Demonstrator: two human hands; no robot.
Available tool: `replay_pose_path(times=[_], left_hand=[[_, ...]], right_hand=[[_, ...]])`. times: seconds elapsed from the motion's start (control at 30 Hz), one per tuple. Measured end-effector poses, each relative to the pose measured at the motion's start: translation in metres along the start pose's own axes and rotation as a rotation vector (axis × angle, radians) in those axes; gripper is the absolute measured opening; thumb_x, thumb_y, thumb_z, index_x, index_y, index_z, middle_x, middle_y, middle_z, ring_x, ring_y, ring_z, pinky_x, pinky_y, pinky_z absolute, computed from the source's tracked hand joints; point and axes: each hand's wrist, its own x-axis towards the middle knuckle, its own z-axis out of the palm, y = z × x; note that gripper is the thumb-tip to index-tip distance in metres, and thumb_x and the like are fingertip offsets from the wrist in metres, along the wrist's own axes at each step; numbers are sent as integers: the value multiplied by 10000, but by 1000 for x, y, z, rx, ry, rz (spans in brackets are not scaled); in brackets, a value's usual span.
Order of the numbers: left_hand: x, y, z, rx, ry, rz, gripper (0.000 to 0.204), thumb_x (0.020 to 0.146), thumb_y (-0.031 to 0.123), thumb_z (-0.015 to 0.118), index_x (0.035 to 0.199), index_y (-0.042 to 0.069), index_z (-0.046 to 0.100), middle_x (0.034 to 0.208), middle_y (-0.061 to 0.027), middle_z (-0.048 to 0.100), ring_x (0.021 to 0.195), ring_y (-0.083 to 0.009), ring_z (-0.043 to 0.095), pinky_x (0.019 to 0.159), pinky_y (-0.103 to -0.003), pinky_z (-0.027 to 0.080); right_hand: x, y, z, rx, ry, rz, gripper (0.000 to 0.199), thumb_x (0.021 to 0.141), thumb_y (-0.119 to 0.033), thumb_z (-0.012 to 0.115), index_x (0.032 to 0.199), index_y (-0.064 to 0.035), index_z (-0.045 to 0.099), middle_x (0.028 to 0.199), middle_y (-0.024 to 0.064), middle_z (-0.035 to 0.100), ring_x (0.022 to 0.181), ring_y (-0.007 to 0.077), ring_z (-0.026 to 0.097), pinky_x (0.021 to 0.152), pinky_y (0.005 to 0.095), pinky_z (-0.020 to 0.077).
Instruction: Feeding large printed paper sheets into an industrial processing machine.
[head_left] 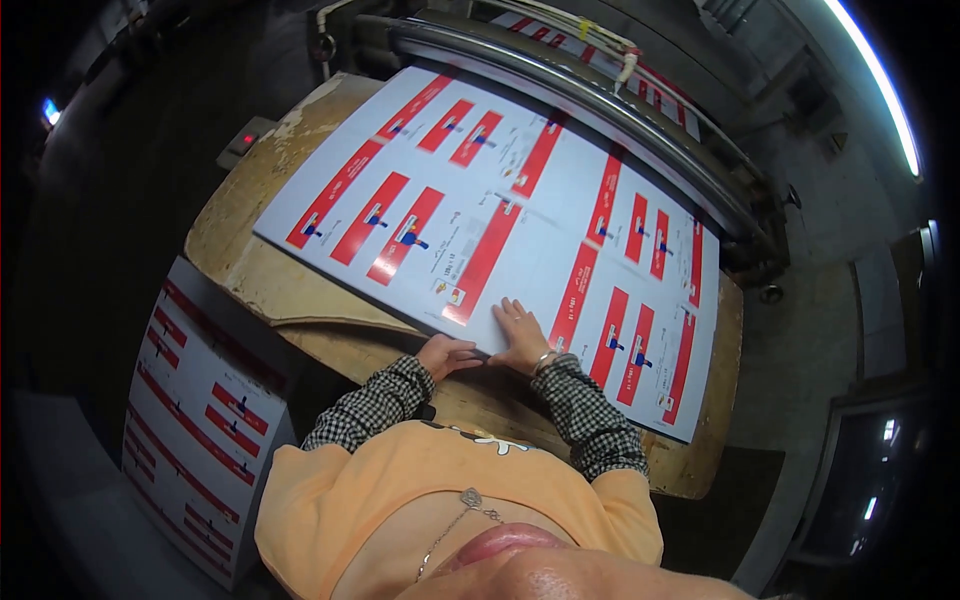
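Both hands (490, 345) on glossy printed sheet (500, 220).

A ceiling tube light (880, 85) glares at upper right, the glossy printed sheet (520, 190) gleams, dim surroundings bend and blacken toward the rim.

Worn wooden bench (300, 290), its surface scuffed and pale, with a rounded left corner. A large printed sheet (520, 200), white with red bars and small blue marks, lies flat on it, covering most of the top from the far edge to the near edge. A bare strip of wood shows along the left and near edges and at the right corner.
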Motion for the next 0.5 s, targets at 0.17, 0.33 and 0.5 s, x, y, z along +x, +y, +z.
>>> replay_pose_path(times=[0.17, 0.33, 0.5], left_hand=[[-4, 2, 6, -31, -33, 8, 225, 786, 95, 572, 985, 6, 513, 871, -75, 566, 810, -194, 567, 832, -422, 463], [2, -4, 2, -70, 11, 18, 338, 832, 148, 517, 1115, -8, 422, 1015, -128, 545, 901, -247, 561, 818, -400, 459], [13, -10, -6, -16, 43, 33, 343, 789, 67, 543, 1116, 29, 446, 1028, -118, 552, 906, -231, 563, 796, -383, 465]], right_hand=[[14, 24, -11, 327, -65, 28, 856, 589, -321, 724, 1275, -20, 309, 1322, 248, 274, 1251, 374, 223, 1024, 385, 230], [-4, -16, -11, -79, -86, 103, 999, 529, -397, 764, 1306, -30, 255, 1331, 284, 208, 1257, 403, 178, 1017, 461, 207], [-8, -6, -7, 12, -32, 81, 912, 513, -323, 763, 1268, -39, 337, 1331, 288, 209, 1252, 417, 182, 1014, 425, 229]])
